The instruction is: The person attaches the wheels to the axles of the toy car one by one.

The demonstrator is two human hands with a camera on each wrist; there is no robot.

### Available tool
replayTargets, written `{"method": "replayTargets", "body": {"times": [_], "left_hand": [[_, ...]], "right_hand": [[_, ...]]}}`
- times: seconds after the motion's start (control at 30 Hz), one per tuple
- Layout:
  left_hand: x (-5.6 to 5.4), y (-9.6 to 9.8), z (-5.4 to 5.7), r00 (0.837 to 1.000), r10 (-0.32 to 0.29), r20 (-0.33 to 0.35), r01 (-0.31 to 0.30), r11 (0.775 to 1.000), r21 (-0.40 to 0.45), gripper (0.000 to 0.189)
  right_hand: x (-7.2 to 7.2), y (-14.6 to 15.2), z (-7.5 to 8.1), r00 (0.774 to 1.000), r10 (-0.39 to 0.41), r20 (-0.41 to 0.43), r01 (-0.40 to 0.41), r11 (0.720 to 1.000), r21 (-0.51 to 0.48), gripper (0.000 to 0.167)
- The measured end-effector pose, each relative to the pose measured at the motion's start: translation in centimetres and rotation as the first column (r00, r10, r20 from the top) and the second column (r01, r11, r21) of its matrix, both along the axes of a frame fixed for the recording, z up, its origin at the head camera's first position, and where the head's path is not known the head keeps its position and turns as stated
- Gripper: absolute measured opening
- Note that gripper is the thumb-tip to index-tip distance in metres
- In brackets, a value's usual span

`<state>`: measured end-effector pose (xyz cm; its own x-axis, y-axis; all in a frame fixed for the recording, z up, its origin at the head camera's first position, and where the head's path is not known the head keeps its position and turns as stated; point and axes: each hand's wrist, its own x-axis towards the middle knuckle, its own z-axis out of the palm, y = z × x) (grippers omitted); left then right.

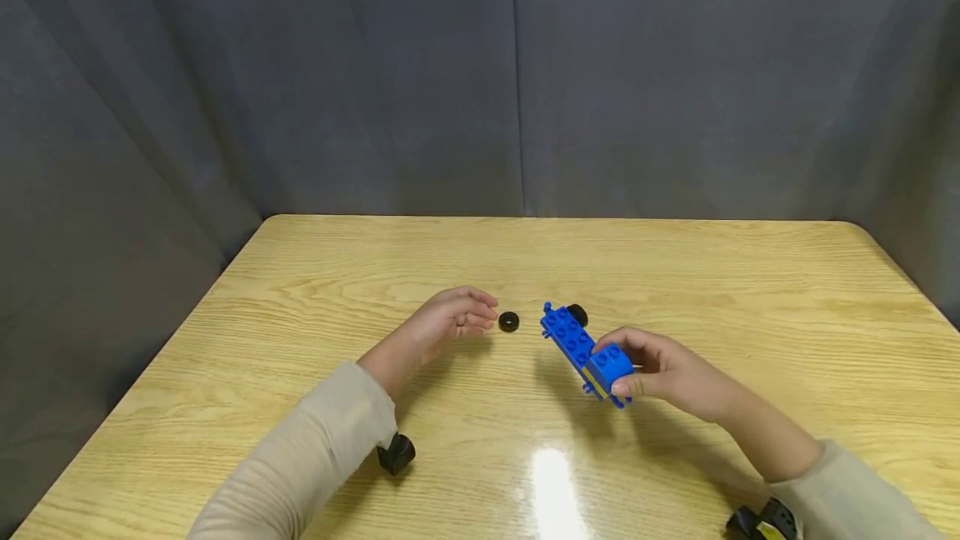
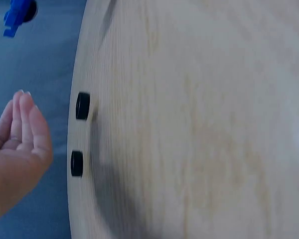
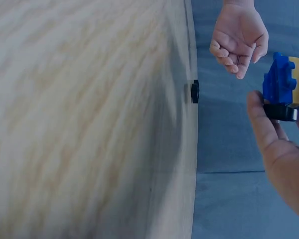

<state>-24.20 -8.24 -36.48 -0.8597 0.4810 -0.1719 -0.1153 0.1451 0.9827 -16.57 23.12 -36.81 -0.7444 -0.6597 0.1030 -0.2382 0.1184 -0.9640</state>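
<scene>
My right hand (image 1: pixel 660 369) grips a blue toy vehicle (image 1: pixel 573 338) by its raised block end, thumb on one side and fingers on the other. The vehicle has a studded flat bed, a yellow stripe and bare axle stubs on its near side. One black wheel (image 1: pixel 577 315) is fitted on its far side. To the left, my left hand (image 1: pixel 453 319) hovers over the table with relaxed fingers, holding nothing. Just beyond its fingertips lies a loose black tire (image 1: pixel 508 322). The left wrist view shows a second loose tire (image 2: pixel 76 163), hidden in the head view.
The wooden table (image 1: pixel 315 273) has rounded far corners, with a grey curtain (image 1: pixel 375 90) hanging behind it. Black wrist cameras sit under the left sleeve (image 1: pixel 396 453) and the right sleeve (image 1: pixel 776 519). A bright light reflection shows near the front.
</scene>
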Motion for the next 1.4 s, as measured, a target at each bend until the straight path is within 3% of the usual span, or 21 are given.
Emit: {"method": "replayTargets", "body": {"times": [0.23,0.4,0.6,0.8,0.9,1.03,1.4], "left_hand": [[-0.8,-0.4,0.1,0.995,0.098,-0.029,-0.101,0.985,-0.136,0.041],[-1.5,-0.7,0.0,0.99,0.133,-0.047,-0.14,0.974,-0.179,0.041],[-2.3,-0.9,-0.1,0.99,0.124,-0.074,-0.139,0.957,-0.254,0.045],[-3.0,-0.9,-0.5,0.99,0.097,-0.099,-0.127,0.917,-0.378,0.046],[-3.3,-0.7,-0.7,0.992,0.071,-0.105,-0.109,0.9,-0.422,0.049],[-3.6,-0.4,-0.9,0.991,0.06,-0.117,-0.107,0.888,-0.448,0.05],[-4.4,0.0,-1.1,0.987,0.02,-0.161,-0.102,0.848,-0.52,0.045]], "right_hand": [[0.0,0.0,-0.1,0.994,-0.106,0.011,0.106,0.994,0.008,0.027],[-0.2,-0.5,0.4,0.976,-0.21,0.05,0.207,0.977,0.059,0.042],[-0.2,-1.0,0.8,0.962,-0.268,0.058,0.265,0.963,0.051,0.044],[-0.5,-1.2,0.6,0.945,-0.32,0.069,0.319,0.947,0.031,0.047],[-0.5,-1.2,0.4,0.94,-0.331,0.078,0.332,0.943,0.003,0.037],[-0.6,-1.3,0.3,0.936,-0.339,0.094,0.342,0.939,-0.016,0.025],[-0.7,-1.4,0.4,0.939,-0.327,0.108,0.332,0.943,-0.035,0.023]]}}
